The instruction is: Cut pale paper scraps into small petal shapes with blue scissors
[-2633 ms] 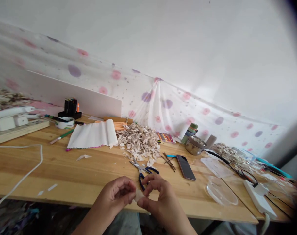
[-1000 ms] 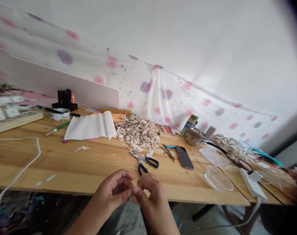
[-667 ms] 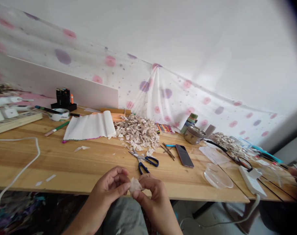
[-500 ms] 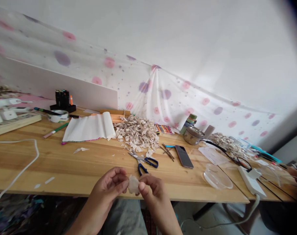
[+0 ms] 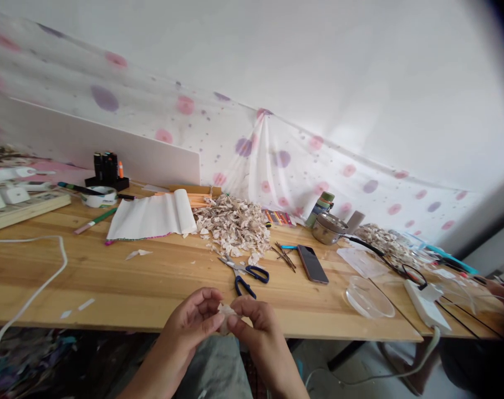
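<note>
Between my two hands is a small whitish, thin, petal-like piece [image 5: 225, 311], held just over the table's front edge. My left hand [image 5: 199, 318] pinches its left side with thumb and fingers. From the right, my right hand [image 5: 252, 321] grips it too, the thumb lying across its face and covering part of it. Beyond my hands lie scissors [image 5: 242, 271] with dark blue handles, blades apart. Behind them rises a heap of pale, dry, petal-like pieces [image 5: 237, 224].
A phone [image 5: 312, 264] lies right of the scissors near thin brown twigs [image 5: 285, 257]. Further right are a metal pan [image 5: 329, 230], a clear plastic dish [image 5: 368, 299] and a power strip [image 5: 426, 307]. At left are unrolled white paper [image 5: 147, 216] and a white cable [image 5: 62, 257]. Another person's hand [image 5: 501, 291] shows far right.
My right hand has shifted slightly left, closer to my left hand. Its thumb now covers more of the whitish piece, and less of the piece shows.
</note>
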Motion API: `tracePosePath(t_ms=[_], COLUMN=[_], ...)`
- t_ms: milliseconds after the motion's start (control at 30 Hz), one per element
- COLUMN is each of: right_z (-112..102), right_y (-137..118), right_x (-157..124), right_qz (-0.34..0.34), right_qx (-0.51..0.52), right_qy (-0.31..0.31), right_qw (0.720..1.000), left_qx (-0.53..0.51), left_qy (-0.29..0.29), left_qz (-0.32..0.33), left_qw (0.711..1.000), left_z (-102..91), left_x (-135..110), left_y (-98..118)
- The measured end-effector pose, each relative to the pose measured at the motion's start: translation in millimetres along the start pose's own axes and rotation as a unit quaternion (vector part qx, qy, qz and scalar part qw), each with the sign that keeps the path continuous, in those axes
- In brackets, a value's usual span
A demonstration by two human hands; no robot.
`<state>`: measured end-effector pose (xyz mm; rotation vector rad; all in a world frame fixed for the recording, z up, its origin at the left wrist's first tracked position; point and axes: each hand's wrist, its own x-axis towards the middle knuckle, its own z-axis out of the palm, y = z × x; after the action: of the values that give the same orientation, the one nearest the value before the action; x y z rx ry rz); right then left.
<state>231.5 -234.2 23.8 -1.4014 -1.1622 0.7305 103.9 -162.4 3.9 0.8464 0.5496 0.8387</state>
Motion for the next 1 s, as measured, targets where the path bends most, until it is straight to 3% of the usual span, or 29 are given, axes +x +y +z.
tracePosePath(t_ms=[167, 300, 433, 533, 800, 1000], right_z=[-2, -12, -25, -33, -42, -40], right_y=[11, 19, 25, 33, 44, 41], right_x=[1, 6, 22, 41, 75, 90], right_qz=[-0.015, -0.025, -0.023, -0.009, 0.008, 0.045], right_qx=[-0.009, -0.127, -0.248, -0.358, -0.554, -0.599], right_qy=[0.038, 0.073, 0.115, 0.138, 0.0, -0.047], right_qw=[0.999, 0.989, 0.962, 0.923, 0.832, 0.798], left_qx=[-0.002, -0.015, -0.041, -0.069, -0.062, -0.111], left_qy=[0.021, 0.032, 0.048, 0.044, 0.076, 0.074], left_qz=[-0.001, 0.002, 0.013, 0.01, 0.02, 0.023], left_qw=[1.0, 0.999, 0.998, 0.997, 0.995, 0.991], left_z=[-0.2, -0.6, -3.6, -6.4, -9.1, -13.1], left_x=[-1, 0, 4, 6, 10, 12], left_y=[2, 3, 0, -2, 3, 3])
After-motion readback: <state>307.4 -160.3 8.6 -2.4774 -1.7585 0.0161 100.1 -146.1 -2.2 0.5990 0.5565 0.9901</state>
